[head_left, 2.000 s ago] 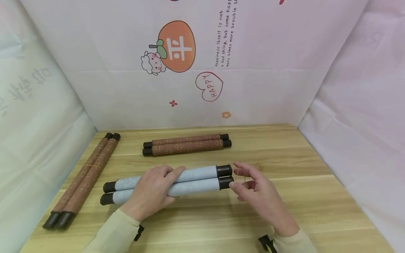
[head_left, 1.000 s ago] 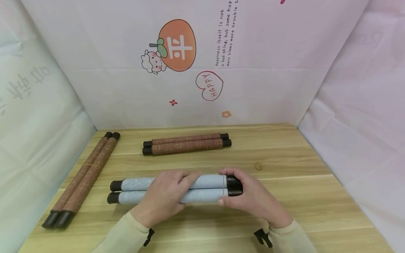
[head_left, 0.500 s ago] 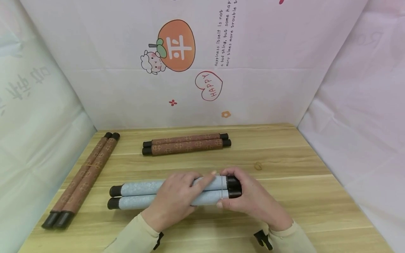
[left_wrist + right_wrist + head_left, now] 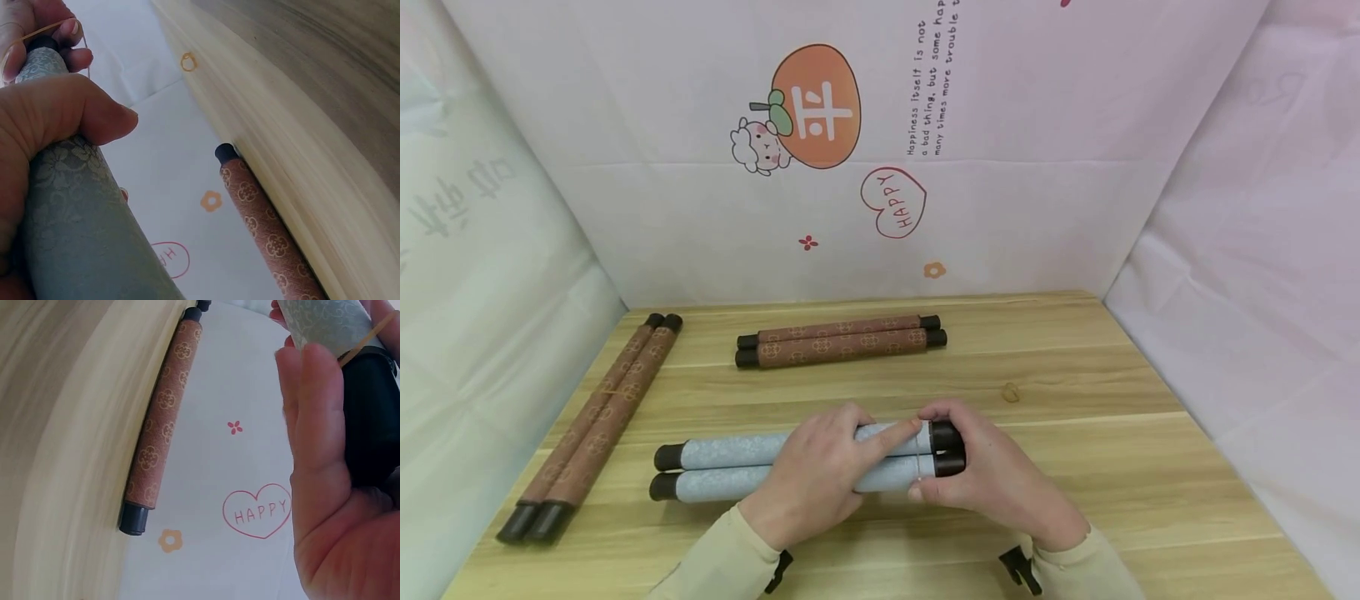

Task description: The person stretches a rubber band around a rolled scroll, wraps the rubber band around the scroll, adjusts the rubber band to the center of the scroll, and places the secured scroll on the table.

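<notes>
A pale blue hanging scroll (image 4: pixel 722 452), wound as two rolls side by side with black end knobs, lies crosswise before me in the head view. My left hand (image 4: pixel 816 467) grips it from above, right of its middle, the index finger stretched toward the right end. Around that end curves my right hand (image 4: pixel 1000 475), its thumb and fingers holding a thin rubber band (image 4: pixel 918 458) stretched across both rolls, just inside the knobs. In the right wrist view the rubber band (image 4: pixel 365 342) crosses beside the black knob (image 4: pixel 375 419). My palm hides part of the rolls.
Behind the blue scroll lies a brown patterned scroll (image 4: pixel 842 343). Another brown scroll (image 4: pixel 598 429), with a rubber band around its middle, lies slantwise on the left. A loose rubber band (image 4: pixel 1011 392) rests on the wooden table (image 4: pixel 1120 467). White printed cloth (image 4: pixel 1000 208) hangs behind.
My right hand has brought the rubber band over the blue scroll's right knobs onto the fabric. My left hand has slid right along the scroll, which has come slightly nearer me.
</notes>
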### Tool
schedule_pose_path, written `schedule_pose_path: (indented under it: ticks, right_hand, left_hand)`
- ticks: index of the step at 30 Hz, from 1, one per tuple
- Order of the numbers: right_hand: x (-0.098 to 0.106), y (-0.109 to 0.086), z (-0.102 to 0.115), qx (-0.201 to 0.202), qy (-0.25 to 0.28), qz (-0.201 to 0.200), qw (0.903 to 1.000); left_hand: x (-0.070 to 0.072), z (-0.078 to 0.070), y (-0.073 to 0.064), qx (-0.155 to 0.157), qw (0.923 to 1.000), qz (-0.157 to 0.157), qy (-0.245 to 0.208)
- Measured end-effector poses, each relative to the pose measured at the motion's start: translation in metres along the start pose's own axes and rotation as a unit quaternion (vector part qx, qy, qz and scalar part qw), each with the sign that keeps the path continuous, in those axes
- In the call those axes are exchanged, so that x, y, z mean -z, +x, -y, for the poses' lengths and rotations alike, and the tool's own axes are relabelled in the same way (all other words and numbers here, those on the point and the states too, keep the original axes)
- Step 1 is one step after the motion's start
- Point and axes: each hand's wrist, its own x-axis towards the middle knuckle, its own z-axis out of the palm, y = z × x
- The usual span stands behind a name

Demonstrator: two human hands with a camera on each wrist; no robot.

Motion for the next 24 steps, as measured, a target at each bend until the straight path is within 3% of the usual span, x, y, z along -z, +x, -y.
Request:
schedule_pose_path:
  ticks: [3, 6, 9, 13, 17, 24]
  right_hand:
    - [-0.002, 0.0, -0.001, -0.013, 0.006, -0.009, 0.9999]
    - [-0.006, -0.001, -0.002, -0.039, 0.069, -0.008, 0.9968]
    - [-0.011, -0.003, -0.005, -0.064, 0.16, -0.006, 0.9851]
    - [-0.021, -0.007, -0.01, -0.044, 0.225, -0.011, 0.9733]
    - [-0.032, -0.01, -0.012, -0.004, 0.228, -0.035, 0.9731]
    - [-0.047, -0.017, -0.001, -0.054, 0.16, -0.118, 0.9786]
  left_hand:
    - [0.0, 0.001, -0.002, 0.003, 0.9999, -0.011, -0.004]
    - [0.001, 0.003, -0.003, 0.005, 0.9998, -0.017, -0.006]
    - [0.003, 0.005, -0.004, 0.01, 0.9997, -0.019, -0.011]
    - [0.007, 0.008, -0.003, 0.028, 0.9991, -0.028, -0.017]
    - [0.011, 0.01, -0.001, 0.048, 0.9977, -0.045, -0.017]
    - [0.013, 0.013, 0.002, 0.07, 0.9946, -0.076, 0.001]
